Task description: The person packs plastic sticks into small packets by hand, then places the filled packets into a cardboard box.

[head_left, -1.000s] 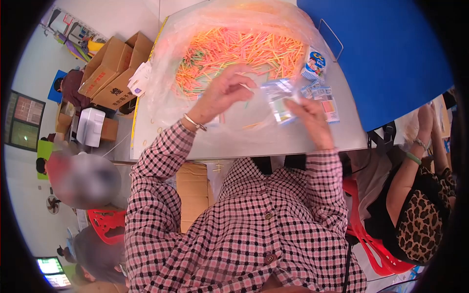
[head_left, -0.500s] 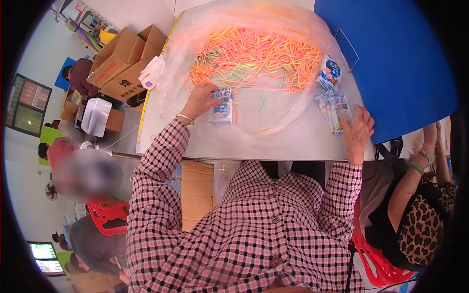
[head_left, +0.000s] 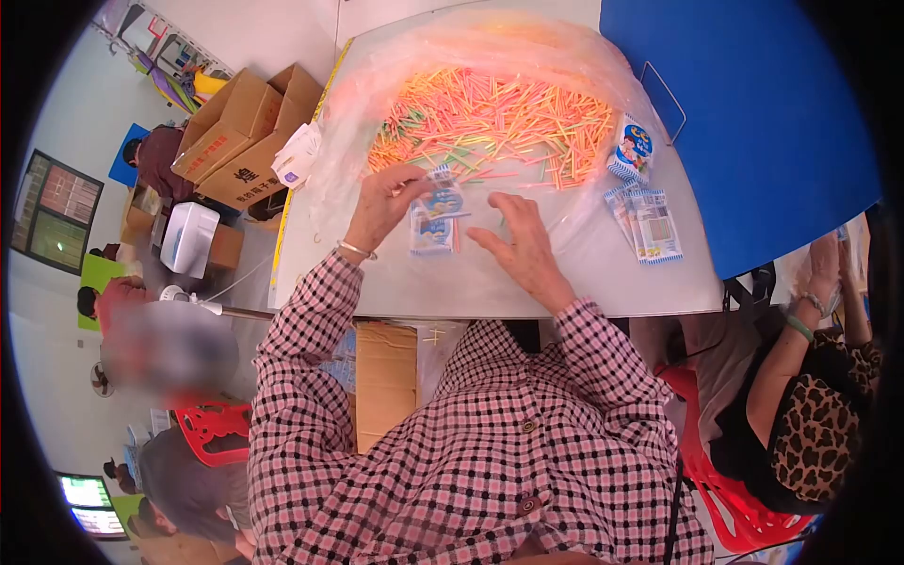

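Observation:
My left hand (head_left: 384, 213) pinches a small blue-and-white printed packet (head_left: 441, 199) by its left side, lifted a little off the table. Just below it, a second such packet (head_left: 432, 238) lies flat, partly covered. My right hand (head_left: 524, 250) hovers to the right of both, thumb and fingers spread with nothing in them. Beyond the hands spreads a heap of thin coloured sticks (head_left: 499, 118), pink, orange, yellow and green, on a clear plastic sheet (head_left: 344, 155).
On the right lie overlapping packets (head_left: 656, 226), with a fuller packet (head_left: 632, 151) above them. A blue board (head_left: 753, 132) borders the table (head_left: 603, 292). Cardboard boxes (head_left: 231, 132) stand at the left. A co-worker's arm (head_left: 786, 353) is at the far right.
My right hand has left the packets on the right and moved left toward my left hand. My left hand has raised a packet, showing another beneath it.

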Demonstrator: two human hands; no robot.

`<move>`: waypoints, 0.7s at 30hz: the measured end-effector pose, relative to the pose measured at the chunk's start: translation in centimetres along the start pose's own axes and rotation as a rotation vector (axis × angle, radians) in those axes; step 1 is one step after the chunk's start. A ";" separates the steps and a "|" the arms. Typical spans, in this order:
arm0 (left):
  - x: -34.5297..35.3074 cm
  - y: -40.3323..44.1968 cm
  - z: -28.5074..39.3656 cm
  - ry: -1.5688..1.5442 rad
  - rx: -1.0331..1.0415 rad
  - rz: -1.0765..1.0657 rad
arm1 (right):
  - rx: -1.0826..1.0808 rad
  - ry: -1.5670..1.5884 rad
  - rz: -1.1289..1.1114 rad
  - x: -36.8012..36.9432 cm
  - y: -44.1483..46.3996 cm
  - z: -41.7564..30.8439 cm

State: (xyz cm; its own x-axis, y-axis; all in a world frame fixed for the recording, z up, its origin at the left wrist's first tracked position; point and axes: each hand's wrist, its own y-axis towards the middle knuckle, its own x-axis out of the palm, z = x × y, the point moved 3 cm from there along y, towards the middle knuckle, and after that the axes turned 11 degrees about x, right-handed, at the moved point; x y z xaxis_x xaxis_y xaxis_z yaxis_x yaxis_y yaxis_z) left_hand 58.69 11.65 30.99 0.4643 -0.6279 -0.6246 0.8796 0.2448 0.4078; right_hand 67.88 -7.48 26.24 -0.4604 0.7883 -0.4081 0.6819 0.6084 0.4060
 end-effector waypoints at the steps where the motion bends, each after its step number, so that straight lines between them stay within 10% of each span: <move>1: 0.2 -0.1 0.7 -0.002 0.008 -0.001 | 0.012 0.062 0.019 0.4 0.3 -0.1; 8: 3.1 0.5 3.0 -0.516 -0.084 -0.164 | 0.144 0.256 -0.145 -0.9 0.7 0.7; 21: 6.7 3.1 5.7 -0.191 0.091 -0.283 | 0.362 0.336 -0.182 -4.4 -0.5 2.6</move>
State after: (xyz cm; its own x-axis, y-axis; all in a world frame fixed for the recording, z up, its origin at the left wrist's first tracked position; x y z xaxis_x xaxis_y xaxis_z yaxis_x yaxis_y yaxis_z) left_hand 63.97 3.96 31.84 0.1683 -0.7901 -0.5894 0.9539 -0.0201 0.2993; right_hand 71.06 -11.46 25.67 -0.7061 0.6948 -0.1369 0.6992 0.7146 0.0206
